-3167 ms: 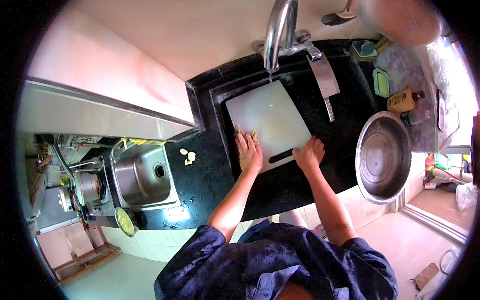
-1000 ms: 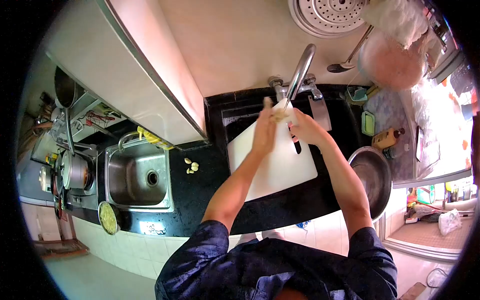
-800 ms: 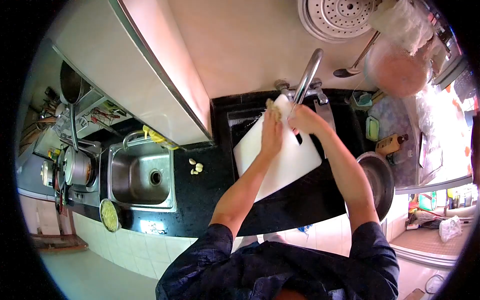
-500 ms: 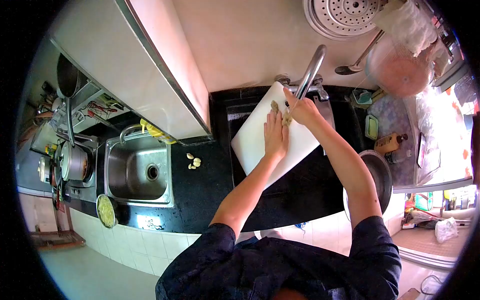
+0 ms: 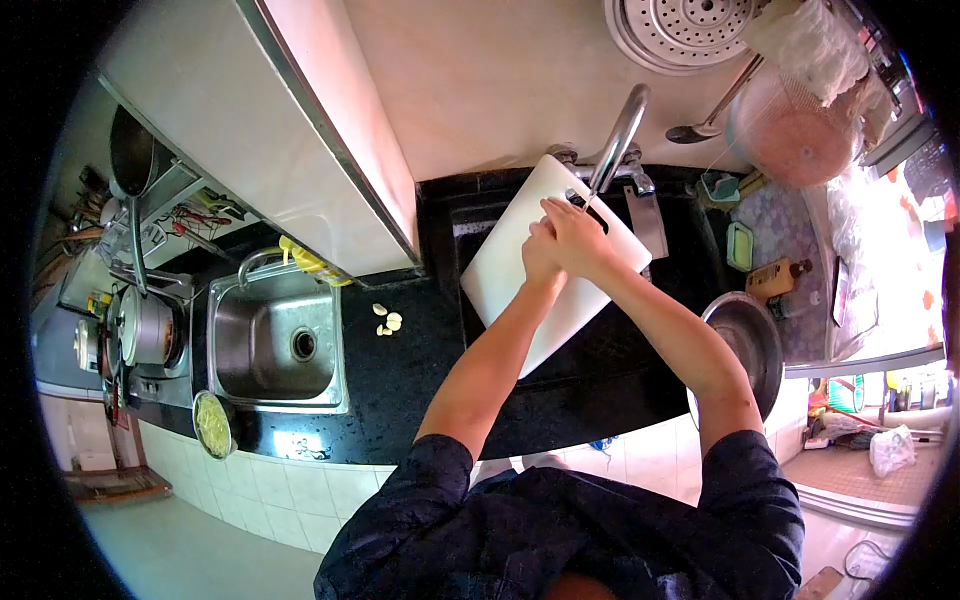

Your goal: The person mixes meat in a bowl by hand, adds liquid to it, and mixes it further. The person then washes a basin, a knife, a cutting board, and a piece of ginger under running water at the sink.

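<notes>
A white cutting board (image 5: 500,260) lies tilted over the black sink, its handle slot near the tap (image 5: 628,115). Over the board, just below the tap's spout, my two hands are pressed together. My left hand (image 5: 542,252) is curled closed, partly covered by the other. My right hand (image 5: 580,238) wraps over it with bent fingers. Whatever lies between the palms is hidden. A cleaver (image 5: 646,222) rests by the board's right edge. Several peeled garlic cloves (image 5: 388,322) sit on the black counter to the left.
A steel sink (image 5: 275,345) is set into the counter further left, with a bowl of pale green shreds (image 5: 212,424) at its front corner. On the right, a large metal basin (image 5: 750,345) stands near my forearm. Bottles (image 5: 775,280) and a soap dish (image 5: 740,250) line the right side.
My hands have come together; before, they were apart on the board, touching knobbly brownish pieces that look like ginger. Those pieces no longer show on the board.
</notes>
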The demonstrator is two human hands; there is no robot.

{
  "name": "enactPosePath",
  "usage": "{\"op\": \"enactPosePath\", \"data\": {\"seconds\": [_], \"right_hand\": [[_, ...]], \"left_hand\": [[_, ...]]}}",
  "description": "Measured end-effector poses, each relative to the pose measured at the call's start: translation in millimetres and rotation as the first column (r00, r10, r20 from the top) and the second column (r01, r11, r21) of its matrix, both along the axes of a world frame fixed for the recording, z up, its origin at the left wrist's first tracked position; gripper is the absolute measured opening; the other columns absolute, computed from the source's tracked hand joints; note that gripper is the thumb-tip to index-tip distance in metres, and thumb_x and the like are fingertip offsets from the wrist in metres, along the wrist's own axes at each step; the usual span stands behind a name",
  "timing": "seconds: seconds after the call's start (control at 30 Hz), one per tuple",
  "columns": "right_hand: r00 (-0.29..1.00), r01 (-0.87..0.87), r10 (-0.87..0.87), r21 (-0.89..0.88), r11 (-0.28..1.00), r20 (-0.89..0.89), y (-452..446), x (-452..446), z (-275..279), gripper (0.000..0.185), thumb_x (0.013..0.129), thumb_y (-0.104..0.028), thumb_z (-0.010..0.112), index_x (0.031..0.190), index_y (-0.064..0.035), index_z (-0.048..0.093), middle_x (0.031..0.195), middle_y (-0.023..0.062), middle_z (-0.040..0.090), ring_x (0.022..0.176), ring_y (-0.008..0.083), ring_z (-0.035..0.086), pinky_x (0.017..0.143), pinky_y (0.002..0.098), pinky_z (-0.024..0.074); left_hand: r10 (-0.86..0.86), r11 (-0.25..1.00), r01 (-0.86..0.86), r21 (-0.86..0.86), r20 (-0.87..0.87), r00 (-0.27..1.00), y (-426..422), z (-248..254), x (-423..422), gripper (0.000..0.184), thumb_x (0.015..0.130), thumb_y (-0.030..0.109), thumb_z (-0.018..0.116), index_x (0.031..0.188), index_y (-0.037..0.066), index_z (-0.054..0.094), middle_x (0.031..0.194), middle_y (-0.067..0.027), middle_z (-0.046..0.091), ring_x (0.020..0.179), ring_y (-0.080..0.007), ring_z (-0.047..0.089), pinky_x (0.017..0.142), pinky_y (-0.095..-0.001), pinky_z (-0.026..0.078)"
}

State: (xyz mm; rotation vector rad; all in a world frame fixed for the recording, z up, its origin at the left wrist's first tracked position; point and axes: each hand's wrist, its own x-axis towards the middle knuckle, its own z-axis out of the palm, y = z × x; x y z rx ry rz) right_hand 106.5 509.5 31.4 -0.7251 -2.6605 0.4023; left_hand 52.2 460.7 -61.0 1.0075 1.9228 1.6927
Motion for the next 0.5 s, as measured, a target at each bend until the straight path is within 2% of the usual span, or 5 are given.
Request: {"op": "enactPosePath", "data": {"seconds": [0.1,0.17,0.27,0.37,0.5], "right_hand": [[0.978,-0.035,0.095,0.303,0.952,-0.185,7.6,0.0,-19.9,0.042,0.091,-0.031,0.056,0.12,-0.0001,0.061,0.098,0.0157,0.07,0.097,0.0352,0.067,0.089,0.045,0.051],[0.994,-0.005,-0.03,-0.316,0.949,-0.106,19.4,5.9,22.9,0.041,0.092,-0.033,0.057,0.113,0.0013,0.062,0.094,0.0133,0.069,0.094,0.0302,0.067,0.087,0.0416,0.052],[0.892,0.123,-0.44,-0.883,0.452,-0.101,10.1,14.8,33.8,0.039,0.097,-0.04,0.053,0.107,-0.0026,0.058,0.081,0.0132,0.065,0.082,0.0253,0.067,0.079,0.0414,0.0526],[0.759,0.077,-0.318,-0.406,0.911,-0.569,-16.3,-1.4,-19.0,0.04,0.099,-0.034,0.048,0.125,-0.004,0.052,0.1,0.0149,0.062,0.1,0.0276,0.061,0.091,0.0373,0.0475],[0.768,-0.117,-0.472,-0.819,0.561,-0.433,0.4,-4.7,-5.4,0.041,0.099,-0.027,0.046,0.131,-0.0032,0.051,0.101,0.0083,0.059,0.101,0.0209,0.055,0.094,0.0327,0.0427]], "left_hand": [[0.008,0.983,0.009,0.183,-0.089,0.996,29.0,-47.4,-4.8,0.021,0.09,0.023,0.059,0.104,0.008,0.063,0.078,-0.0092,0.066,0.074,-0.0306,0.066,0.067,-0.043,0.051],[-0.024,0.999,-0.003,-0.049,-0.543,0.839,3.9,23.8,2.8,0.022,0.093,0.028,0.057,0.1,0.008,0.063,0.072,-0.0059,0.064,0.067,-0.0253,0.064,0.061,-0.0377,0.05],[-0.399,0.917,0.289,0.275,0.636,0.66,-3.4,84.0,-8.2,0.026,0.096,0.034,0.056,0.093,0.009,0.063,0.068,-0.0002,0.058,0.06,-0.014,0.056,0.055,-0.029,0.045],[-0.477,0.827,0.108,0.552,0.586,0.655,30.6,28.9,-9.1,0.023,0.1,0.031,0.049,0.1,0.009,0.058,0.082,-0.0014,0.058,0.069,-0.0106,0.055,0.06,-0.027,0.045],[-0.431,0.852,-0.043,0.521,0.748,0.505,-15.4,103.4,28.9,0.033,0.103,0.03,0.041,0.127,0.01,0.049,0.113,-0.0048,0.055,0.099,-0.0147,0.055,0.086,-0.0294,0.047]]}}
